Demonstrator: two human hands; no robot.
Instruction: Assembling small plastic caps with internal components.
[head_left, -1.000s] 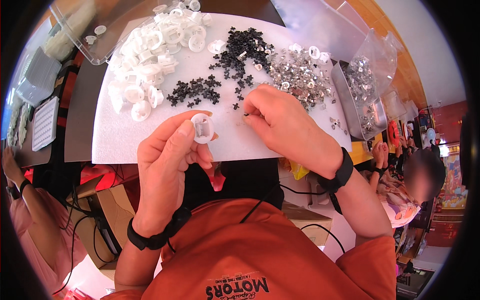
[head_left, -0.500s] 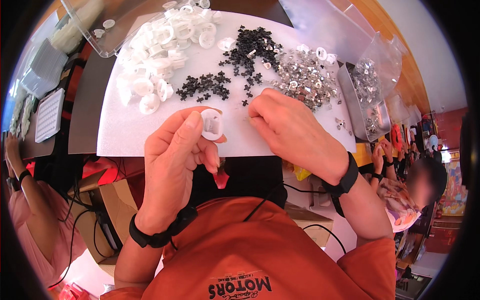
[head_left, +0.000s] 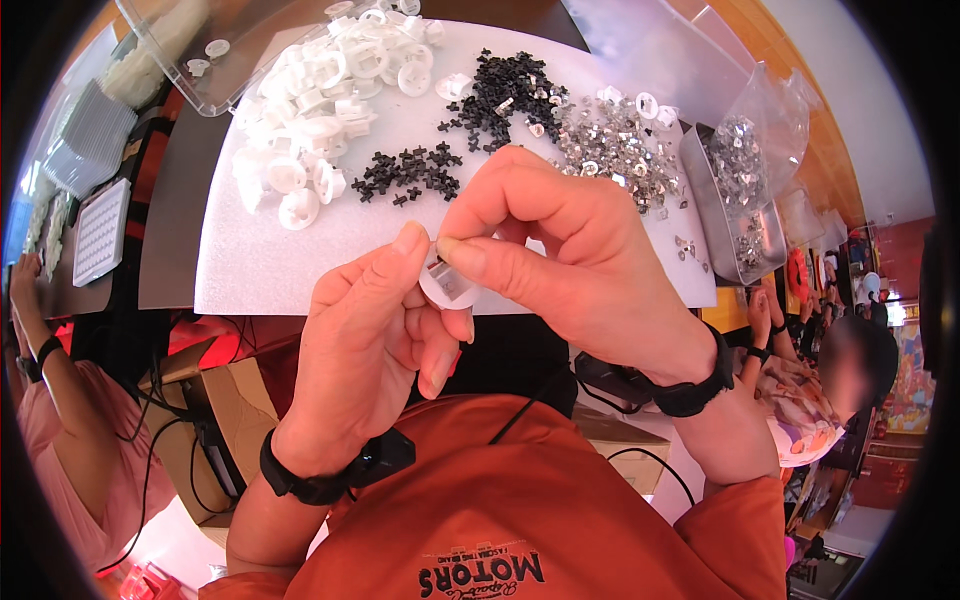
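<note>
Above the table's near edge, my left hand [head_left: 355,320] pinches a round white plastic housing [head_left: 462,297] between thumb and fingers; a rectangular recess with something metallic shows inside it. My right hand [head_left: 575,245] is closed with thumb and forefinger at the housing's upper rim. A sliver of something dark shows at those fingertips, mostly hidden. Past the hands lie a heap of white plastic housings [head_left: 330,75], a small group of black cross-shaped pieces [head_left: 410,172], a larger pile of black cross-shaped pieces [head_left: 512,85] and a pile of small shiny metal pieces [head_left: 625,150].
A white foam sheet [head_left: 260,265] covers the table under the piles. On the right stands a metal tray [head_left: 735,235] with metal pieces in and beside a plastic bag. A clear plastic box [head_left: 190,95] is at upper left. Other people sit at both sides.
My right hand has come left from beside the black pieces to the white housing. My left hand has shifted slightly right, and the housing is now tilted and partly covered by fingers.
</note>
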